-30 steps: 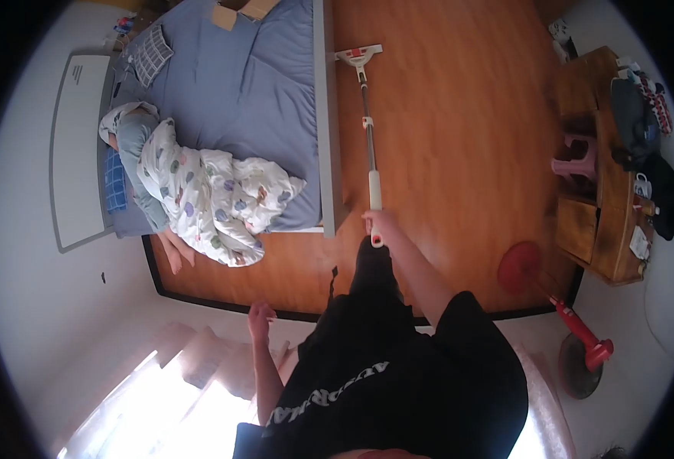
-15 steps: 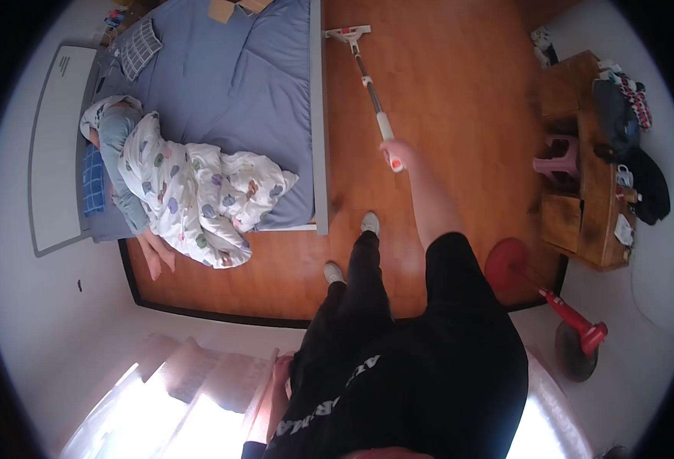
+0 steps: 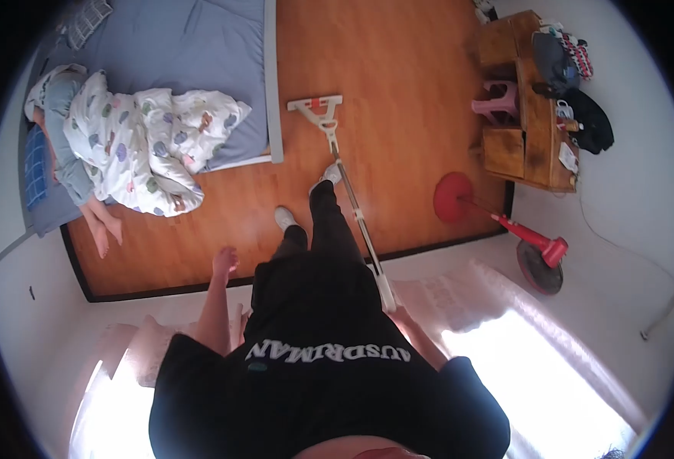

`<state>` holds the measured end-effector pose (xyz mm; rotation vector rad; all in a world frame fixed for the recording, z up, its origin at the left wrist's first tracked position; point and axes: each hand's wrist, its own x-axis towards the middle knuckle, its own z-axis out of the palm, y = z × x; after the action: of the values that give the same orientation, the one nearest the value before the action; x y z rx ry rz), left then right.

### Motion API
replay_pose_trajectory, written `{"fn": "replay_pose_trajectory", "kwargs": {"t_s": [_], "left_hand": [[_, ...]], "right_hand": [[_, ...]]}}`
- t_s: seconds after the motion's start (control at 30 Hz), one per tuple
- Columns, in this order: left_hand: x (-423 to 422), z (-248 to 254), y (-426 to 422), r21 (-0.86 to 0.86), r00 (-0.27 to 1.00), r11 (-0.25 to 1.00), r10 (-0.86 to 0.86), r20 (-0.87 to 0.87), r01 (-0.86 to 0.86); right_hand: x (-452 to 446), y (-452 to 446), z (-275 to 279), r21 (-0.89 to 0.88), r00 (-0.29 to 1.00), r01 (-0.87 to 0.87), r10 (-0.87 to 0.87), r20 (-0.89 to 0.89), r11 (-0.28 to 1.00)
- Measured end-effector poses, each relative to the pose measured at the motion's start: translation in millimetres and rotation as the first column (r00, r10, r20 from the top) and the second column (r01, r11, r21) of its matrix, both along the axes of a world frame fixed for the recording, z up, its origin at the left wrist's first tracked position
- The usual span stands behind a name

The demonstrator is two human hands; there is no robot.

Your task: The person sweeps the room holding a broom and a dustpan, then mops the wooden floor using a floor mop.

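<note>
My right hand (image 3: 400,315) is closed around the upper end of a mop (image 3: 358,218), partly hidden beside my shirt. Its long, thin pole slopes up past my right leg. A wide white mop head (image 3: 315,105) with a red part at its centre rests on the wooden floor, near the side of the bed. My left hand (image 3: 227,262) hangs out to the left, holding nothing, with its fingers loosely apart. It touches no object.
The bed (image 3: 274,92) is at upper left, where a person's bare feet (image 3: 104,232) stick out beside a patterned quilt (image 3: 146,141). A red standing fan (image 3: 532,237), a pink stool (image 3: 498,103) and a wooden desk (image 3: 532,138) are on the right. Curtains (image 3: 459,294) hang behind me.
My right hand has drawn back toward my body, pulling the mop head nearer along the floor. My left hand has swung forward and outward. The view has shifted.
</note>
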<state>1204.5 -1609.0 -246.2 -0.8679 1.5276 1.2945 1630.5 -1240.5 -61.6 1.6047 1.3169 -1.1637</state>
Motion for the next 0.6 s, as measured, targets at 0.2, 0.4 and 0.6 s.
{"fn": "replay_pose_trajectory", "kwargs": {"t_s": [0.2,0.4,0.6], "left_hand": [[-7.7,-5.8,70.2,0.080,0.977,0.974,-0.213,-0.021,0.214],[5.9,23.9,125.4,0.108,0.942,0.937,-0.323,-0.086,0.331],[5.0,22.3,80.4,0.085,0.990,0.991,-0.094,-0.104,0.103]], "right_hand": [[101.5,-53.8,105.0,-0.134,0.953,0.011,0.030,0.302,0.991],[80.1,-57.7,99.8,0.010,0.967,0.134,-0.133,0.219,0.991],[8.6,23.4,42.0,0.098,0.981,0.175,-0.182,0.068,0.980]]}}
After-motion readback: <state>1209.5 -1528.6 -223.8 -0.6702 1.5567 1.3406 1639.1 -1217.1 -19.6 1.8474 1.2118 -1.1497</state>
